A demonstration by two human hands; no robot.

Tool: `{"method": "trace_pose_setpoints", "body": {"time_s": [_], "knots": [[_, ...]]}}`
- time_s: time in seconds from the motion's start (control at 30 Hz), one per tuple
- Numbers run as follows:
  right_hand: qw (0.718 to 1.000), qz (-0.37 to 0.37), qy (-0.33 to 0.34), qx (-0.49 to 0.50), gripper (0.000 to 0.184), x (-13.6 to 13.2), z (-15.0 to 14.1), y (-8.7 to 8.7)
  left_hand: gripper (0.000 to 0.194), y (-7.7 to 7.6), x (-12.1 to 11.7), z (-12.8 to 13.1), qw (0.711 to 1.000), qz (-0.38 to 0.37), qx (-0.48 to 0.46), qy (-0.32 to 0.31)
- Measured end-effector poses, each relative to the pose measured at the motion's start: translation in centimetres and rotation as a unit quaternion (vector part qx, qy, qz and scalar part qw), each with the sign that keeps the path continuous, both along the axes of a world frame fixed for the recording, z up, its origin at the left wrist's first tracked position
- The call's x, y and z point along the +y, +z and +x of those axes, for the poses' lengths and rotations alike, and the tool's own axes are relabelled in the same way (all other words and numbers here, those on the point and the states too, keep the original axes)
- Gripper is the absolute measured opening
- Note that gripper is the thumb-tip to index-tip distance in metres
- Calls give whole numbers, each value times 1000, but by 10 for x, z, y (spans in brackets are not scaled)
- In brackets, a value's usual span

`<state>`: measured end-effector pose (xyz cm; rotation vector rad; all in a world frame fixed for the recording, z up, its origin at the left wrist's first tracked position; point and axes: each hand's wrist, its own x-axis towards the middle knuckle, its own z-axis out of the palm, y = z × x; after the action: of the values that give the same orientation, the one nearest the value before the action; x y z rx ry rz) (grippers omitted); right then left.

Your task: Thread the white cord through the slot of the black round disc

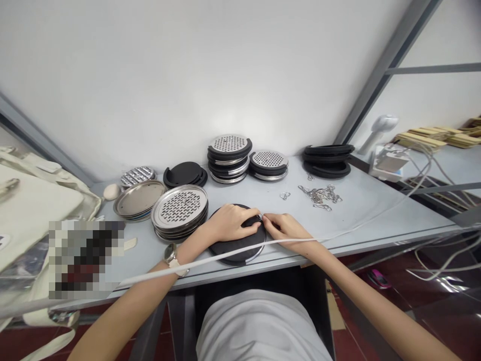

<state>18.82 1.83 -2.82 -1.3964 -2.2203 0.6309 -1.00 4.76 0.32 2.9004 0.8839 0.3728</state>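
Note:
A black round grater holder (237,248) lies at the table's front edge, with a strip of metal rim showing at its lower right. My left hand (235,223) rests over its top, thumb and fingers closed on its right edge. At that same edge the fingertips of my right hand (283,228) pinch a small metal clip (260,217), mostly hidden by the fingers. Loose wire clips (323,195) lie in a pile to the right, with a couple apart from it. Left of the holder stands a stack of perforated metal grater discs (179,206).
Black-rimmed graters stand in a tall stack (229,158) and a lower stack (268,165) by the wall. Plain metal discs (139,199) sit left, black rings (326,163) at right. A white cable (338,234) crosses before my arms. A cream bag (33,200) is far left.

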Motion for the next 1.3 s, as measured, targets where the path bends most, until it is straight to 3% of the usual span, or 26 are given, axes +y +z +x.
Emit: {"method": "trace_pose_setpoints", "body": {"time_s": [1.3], "knots": [[999, 21, -24, 36, 23, 0, -2, -2, 15, -1, 1, 1, 999, -20, -25, -2]]}}
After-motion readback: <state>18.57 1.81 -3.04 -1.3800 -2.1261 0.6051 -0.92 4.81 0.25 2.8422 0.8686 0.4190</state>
